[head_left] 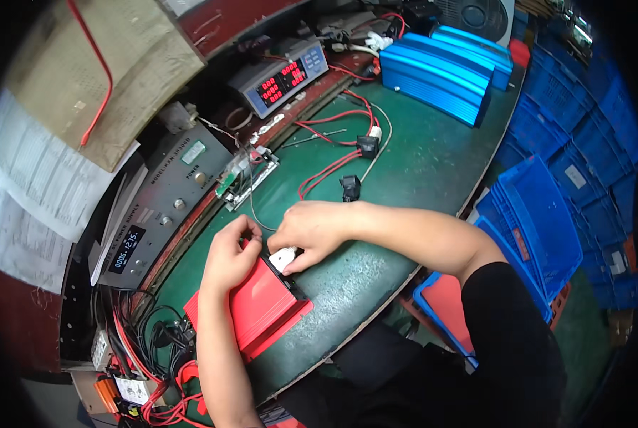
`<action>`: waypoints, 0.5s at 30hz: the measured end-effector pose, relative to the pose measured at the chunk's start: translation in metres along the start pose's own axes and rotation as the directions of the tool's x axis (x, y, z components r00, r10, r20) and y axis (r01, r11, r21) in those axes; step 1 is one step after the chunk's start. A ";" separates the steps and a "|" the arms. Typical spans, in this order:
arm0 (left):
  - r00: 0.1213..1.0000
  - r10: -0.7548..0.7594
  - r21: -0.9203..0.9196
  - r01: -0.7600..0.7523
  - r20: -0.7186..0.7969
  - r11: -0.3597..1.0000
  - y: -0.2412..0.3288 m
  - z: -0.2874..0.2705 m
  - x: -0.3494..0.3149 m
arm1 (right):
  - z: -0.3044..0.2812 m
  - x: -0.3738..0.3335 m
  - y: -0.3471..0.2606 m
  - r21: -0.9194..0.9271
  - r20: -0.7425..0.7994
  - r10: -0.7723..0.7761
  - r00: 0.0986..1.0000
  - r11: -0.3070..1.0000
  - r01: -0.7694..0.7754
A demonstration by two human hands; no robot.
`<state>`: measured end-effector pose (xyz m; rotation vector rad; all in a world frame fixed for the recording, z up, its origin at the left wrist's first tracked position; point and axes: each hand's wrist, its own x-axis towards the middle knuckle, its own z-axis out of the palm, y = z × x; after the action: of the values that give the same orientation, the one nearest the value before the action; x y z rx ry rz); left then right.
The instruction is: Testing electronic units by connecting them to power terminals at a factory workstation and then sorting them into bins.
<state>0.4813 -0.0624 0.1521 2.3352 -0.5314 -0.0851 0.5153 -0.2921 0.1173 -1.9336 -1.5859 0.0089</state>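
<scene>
A red ribbed metal case, which looks like a power inverter, lies on the green bench top with its black end panel facing away from me. My right hand reaches in from the right and grips a white plug at that panel. Whether the plug's pins are inside a socket is hidden. My left hand rests over the case's far left corner, fingers curled at the panel's edge. What those fingers pinch, if anything, cannot be made out. A thin grey cable runs beyond both hands.
Past my right hand lie a black plug, a black connector and red wires. Blue metal cases stand at the far right. A grey power supply and a lit meter line the left. Blue crates stand beyond the bench edge.
</scene>
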 end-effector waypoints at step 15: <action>0.993 -0.082 0.117 0.072 0.082 0.991 0.007 -0.005 -0.002 | 0.000 0.002 -0.002 0.011 0.068 0.060 0.996 0.998 -0.060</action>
<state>0.4785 -0.0631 0.1599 2.4725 -0.5000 -0.1977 0.5141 -0.2902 0.1189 -1.9892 -1.5667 0.1109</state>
